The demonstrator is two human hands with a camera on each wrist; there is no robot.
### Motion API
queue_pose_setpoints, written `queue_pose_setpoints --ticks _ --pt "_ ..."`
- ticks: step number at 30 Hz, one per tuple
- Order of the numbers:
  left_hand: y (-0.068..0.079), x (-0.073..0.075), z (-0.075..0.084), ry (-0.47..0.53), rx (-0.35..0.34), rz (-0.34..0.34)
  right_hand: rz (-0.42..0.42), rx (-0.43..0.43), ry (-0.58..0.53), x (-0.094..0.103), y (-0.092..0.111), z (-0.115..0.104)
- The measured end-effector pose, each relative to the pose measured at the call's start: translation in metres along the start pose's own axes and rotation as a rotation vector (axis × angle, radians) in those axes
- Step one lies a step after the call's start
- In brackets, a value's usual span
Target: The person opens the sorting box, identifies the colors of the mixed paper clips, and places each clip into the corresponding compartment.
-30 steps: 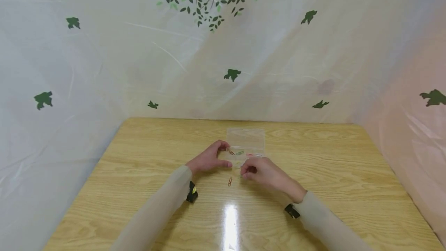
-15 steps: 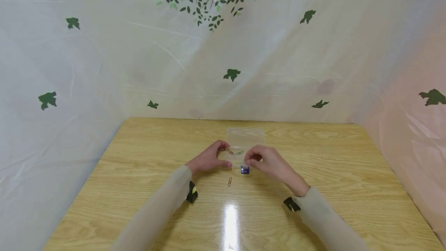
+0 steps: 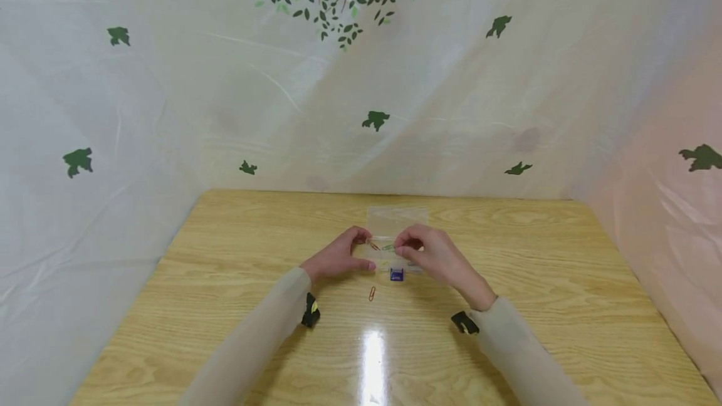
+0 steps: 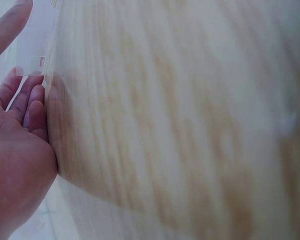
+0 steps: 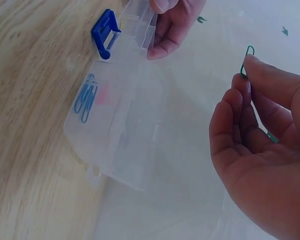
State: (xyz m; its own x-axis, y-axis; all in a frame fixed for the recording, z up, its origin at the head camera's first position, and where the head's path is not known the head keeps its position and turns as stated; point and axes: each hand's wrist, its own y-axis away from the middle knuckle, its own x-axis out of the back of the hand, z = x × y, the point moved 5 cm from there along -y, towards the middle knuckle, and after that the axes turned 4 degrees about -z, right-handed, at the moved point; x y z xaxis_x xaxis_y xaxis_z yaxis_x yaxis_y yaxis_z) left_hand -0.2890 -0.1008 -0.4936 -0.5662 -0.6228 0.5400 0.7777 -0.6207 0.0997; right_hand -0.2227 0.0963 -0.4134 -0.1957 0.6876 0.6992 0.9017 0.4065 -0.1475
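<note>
A clear plastic compartment box [image 3: 397, 218] stands with its lid raised toward the back, a blue latch [image 3: 397, 275] on its front. My left hand [image 3: 341, 254] holds the box at its left end, thumb in front and fingers behind. Pinched between the thumb and forefinger of my right hand [image 5: 262, 120] is a green paper clip [image 5: 243, 70], held over the box in the head view. Blue paper clips [image 5: 85, 102] lie in one end compartment. Another green paper clip [image 3: 386, 247] and a brown-red one [image 3: 375, 246] show in the back compartments.
A red paper clip [image 3: 371, 294] lies on the wooden table [image 3: 271, 218] in front of the box. Behind and beside the table hangs a pale curtain [image 3: 316, 130] with leaf prints. A bright reflection crosses the table's front middle.
My right hand has moved from the box's front edge back and up over the compartments, uncovering the blue latch. My left hand and the red paper clip have stayed in place.
</note>
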Motion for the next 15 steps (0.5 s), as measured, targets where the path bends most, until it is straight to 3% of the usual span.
queue_pose_setpoints --ticks 15 --pt "-0.001 0.003 0.002 0.031 -0.008 -0.016 0.031 -0.05 -0.021 0.003 -0.02 0.008"
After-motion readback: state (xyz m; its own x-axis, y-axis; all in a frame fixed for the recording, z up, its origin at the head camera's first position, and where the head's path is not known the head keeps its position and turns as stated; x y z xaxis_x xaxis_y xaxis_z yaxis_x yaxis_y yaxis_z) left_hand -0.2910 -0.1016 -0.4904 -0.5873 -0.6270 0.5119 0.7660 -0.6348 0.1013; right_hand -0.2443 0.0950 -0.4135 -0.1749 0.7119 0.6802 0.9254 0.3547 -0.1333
